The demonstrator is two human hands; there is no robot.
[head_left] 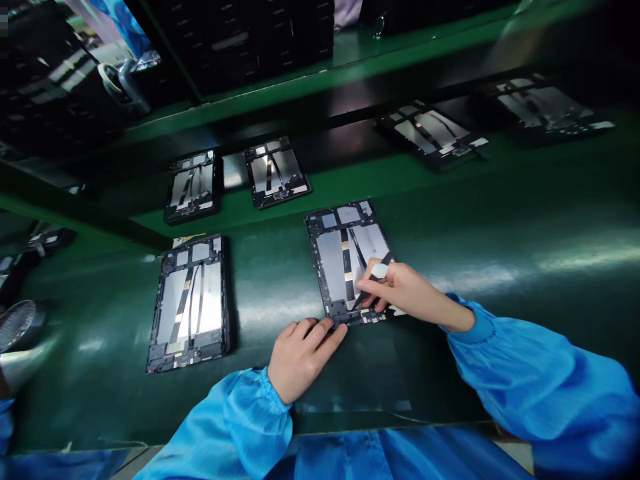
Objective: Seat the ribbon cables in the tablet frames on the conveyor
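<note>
An opened tablet body (340, 257) with silver plates and dark flex cables lies on the green bench in front of me. My right hand (407, 293) rests on its lower right part, fingers pinched round a thin dark pen-like tool (374, 279), the index finger wearing a white cot. The tool's tip touches the tablet's inside near the lower edge. My left hand (300, 353) lies on the bench at the tablet's near-left corner, fingers curled, fingertips pressing the frame's edge. Both arms wear blue sleeves.
Another opened tablet (191, 300) lies to the left. Two more tablets (193, 187) (276, 172) sit further back, with others on the dark belt at right (433, 133) (545, 107). Black trays (260, 40) are stacked behind. A small fan (15, 323) stands at far left.
</note>
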